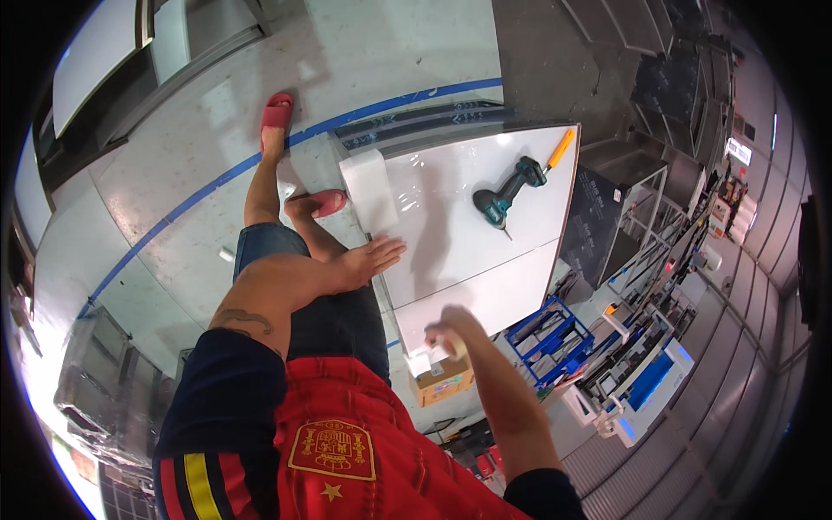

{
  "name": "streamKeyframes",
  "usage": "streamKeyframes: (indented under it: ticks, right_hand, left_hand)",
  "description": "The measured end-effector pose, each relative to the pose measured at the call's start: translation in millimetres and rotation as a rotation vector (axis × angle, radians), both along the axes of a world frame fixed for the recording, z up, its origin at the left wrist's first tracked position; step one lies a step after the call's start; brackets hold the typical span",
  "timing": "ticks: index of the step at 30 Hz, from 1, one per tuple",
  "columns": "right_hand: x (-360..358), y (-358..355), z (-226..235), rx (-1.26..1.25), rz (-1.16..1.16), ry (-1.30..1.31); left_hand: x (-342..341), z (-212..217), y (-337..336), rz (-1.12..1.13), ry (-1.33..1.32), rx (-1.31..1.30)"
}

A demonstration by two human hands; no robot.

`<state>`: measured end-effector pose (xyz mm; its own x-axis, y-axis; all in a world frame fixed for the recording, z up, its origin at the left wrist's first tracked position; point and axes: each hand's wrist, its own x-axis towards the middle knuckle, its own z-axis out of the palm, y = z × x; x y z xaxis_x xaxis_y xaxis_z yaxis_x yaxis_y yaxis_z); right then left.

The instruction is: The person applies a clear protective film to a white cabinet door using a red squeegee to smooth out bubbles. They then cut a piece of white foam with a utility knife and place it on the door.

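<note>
Roll (456, 348), pale, blurred, sits clasped in the right hand (454, 329) at the near end of a white panel (477, 251); the left hand (368, 263), fingers straight and free, meets the panel's left edge; farther off lie a drill (504, 198) and orange-handled tool (562, 149).

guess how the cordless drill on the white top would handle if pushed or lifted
The drill likely feels heavy for its size, given the bulky battery on its handle. Lying on its side on the glossy white top, it may slide or pivot rather than roll.
</note>
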<state>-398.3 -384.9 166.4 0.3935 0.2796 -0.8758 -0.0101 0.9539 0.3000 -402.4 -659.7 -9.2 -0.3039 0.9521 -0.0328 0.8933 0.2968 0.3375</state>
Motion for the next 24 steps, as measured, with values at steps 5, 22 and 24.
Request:
streamKeyframes:
  ticks: [5,22,24]
  right_hand:
    - [74.3,23.2,73.6,0.172,-0.598,0.405]
    - [5.7,-101.6,142.5,-0.186,-0.482,1.274]
    - [-5.6,-110.3,149.0,-0.214,-0.521,1.334]
  left_hand:
    - [-4.5,10.2,2.8,0.008,-0.095,-0.023]
    - [-54.2,76.7,-2.1,0.266,-1.081,0.390]
    - [-68.5,89.7,-6.1,0.594,-1.704,0.268]
